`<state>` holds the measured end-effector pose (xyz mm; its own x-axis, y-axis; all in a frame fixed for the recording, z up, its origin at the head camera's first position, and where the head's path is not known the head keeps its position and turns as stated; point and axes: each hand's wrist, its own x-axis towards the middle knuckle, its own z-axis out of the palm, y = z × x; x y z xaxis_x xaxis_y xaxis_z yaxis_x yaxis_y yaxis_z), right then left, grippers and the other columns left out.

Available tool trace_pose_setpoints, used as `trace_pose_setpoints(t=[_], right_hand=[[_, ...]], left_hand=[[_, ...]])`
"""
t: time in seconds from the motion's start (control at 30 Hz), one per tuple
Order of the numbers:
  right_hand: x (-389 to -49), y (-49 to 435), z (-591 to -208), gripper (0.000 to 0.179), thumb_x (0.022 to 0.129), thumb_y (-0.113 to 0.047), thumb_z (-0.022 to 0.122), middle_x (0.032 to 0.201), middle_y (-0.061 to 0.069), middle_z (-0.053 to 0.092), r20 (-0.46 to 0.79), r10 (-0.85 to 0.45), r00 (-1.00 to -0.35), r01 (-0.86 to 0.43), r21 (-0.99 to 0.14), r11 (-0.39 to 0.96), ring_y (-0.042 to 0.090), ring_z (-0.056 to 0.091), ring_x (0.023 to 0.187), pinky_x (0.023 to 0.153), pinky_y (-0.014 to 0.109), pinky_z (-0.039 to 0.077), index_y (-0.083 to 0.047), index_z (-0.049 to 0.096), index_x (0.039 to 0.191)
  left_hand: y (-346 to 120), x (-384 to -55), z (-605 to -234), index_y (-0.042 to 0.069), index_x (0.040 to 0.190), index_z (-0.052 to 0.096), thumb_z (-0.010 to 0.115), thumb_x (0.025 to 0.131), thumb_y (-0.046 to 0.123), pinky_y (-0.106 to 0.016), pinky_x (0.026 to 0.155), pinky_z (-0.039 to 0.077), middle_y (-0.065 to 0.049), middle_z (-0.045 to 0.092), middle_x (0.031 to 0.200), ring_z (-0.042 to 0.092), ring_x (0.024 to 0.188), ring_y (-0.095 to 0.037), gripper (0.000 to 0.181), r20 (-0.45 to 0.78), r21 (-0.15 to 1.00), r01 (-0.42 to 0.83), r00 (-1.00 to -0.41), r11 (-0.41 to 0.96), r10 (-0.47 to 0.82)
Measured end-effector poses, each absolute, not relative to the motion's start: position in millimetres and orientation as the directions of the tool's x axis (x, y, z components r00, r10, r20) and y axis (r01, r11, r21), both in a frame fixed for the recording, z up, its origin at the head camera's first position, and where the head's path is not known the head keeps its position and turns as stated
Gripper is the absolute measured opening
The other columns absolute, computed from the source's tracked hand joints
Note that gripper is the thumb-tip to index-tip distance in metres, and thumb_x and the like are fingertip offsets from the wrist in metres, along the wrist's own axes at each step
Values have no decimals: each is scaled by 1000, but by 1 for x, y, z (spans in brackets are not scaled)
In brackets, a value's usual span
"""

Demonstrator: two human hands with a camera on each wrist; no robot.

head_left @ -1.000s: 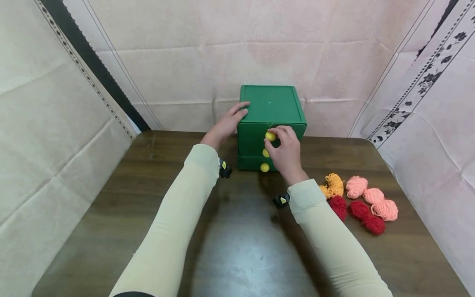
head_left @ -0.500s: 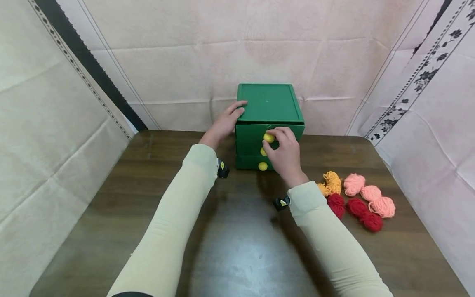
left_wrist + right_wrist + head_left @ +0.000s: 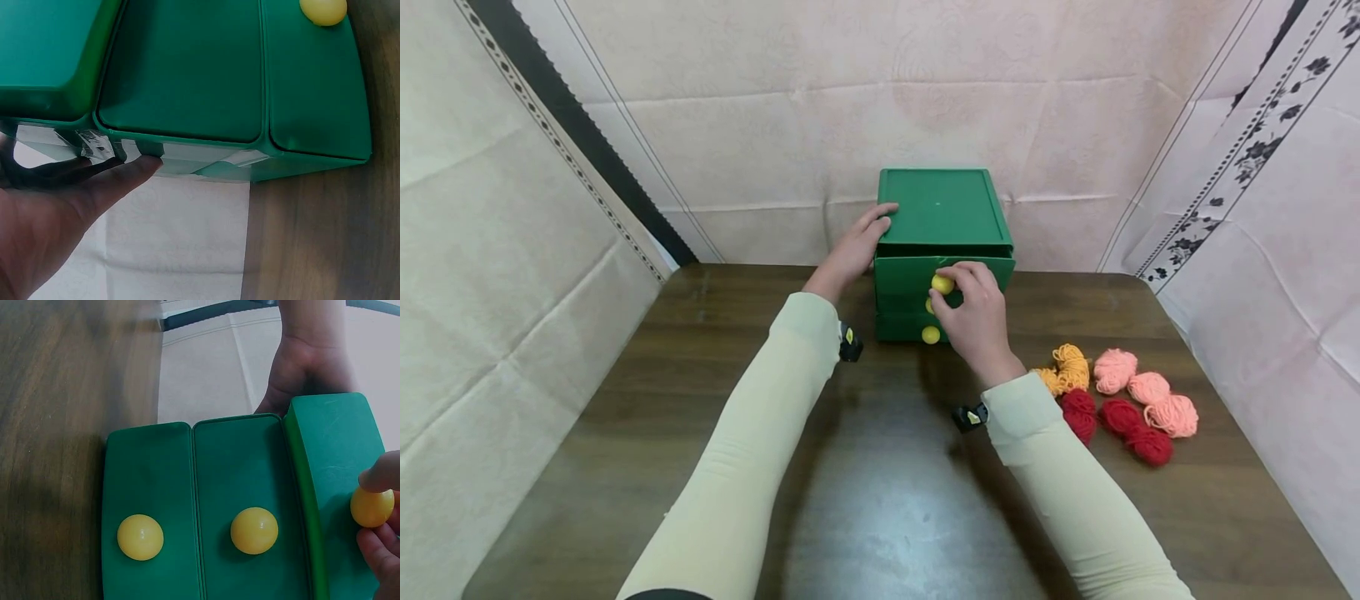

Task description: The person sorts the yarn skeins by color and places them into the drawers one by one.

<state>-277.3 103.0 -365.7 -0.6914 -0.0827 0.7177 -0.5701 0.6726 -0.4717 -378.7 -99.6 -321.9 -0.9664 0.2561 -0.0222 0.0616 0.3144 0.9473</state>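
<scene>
The person's R hand [image 3: 981, 315] pinches the top yellow knob [image 3: 371, 507] btw thumb and fingers, and this knob sits on the front of the top drawer [image 3: 334, 444] of the green drawer box [image 3: 942, 204]. Around the grip, the drawer front stands a bit forward of the two lower drawers [image 3: 234, 469], so the step in hand is prob. the pulling out of this drawer, apparently only at its beginning. The L hand [image 3: 852, 254], to the left of the grip, rests against the box's side w/ fingers extended, not curled round anything; it prob. serves as support. Below the grip are the middle knob [image 3: 254, 530] and the bottom knob [image 3: 140, 537], both untouched. To the right of the grip and nearer to the person, orange yarn [image 3: 1072, 369], pink yarn [image 3: 1148, 388] and red yarn [image 3: 1122, 418] lie on the table [image 3: 880, 500]. The next move seems to call for a slow, straight pull toward the person, w/ the L hand pressing so that the box doesn't slide along; the drawer's inside can't be seen, so how far it must come is unclear
</scene>
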Motion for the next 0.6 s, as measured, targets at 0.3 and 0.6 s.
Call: trace_pose_setpoints(t=[0.3,0.6], right_hand=[[-272,103,-366,26,86,-15,74,110,13,61,719,-86,-690,-574,-471,670,26,56,102,88,39,51,-1,70,107],[-267,103,-366,25,85,-13,74,108,14,62,734,-95,-672,-590,-453,668,28,56,101,88,41,51,-1,71,106]], left_hand=[[-97,-361,-302,39,147,37,32,105,41,-46,107,39,5,25,159,39,136,-22,42,-65,948,25,-961,317,269],[-97,-352,-295,39,150,31,30,105,41,-50,104,42,5,23,160,39,137,-23,45,-78,944,21,-955,328,285]])
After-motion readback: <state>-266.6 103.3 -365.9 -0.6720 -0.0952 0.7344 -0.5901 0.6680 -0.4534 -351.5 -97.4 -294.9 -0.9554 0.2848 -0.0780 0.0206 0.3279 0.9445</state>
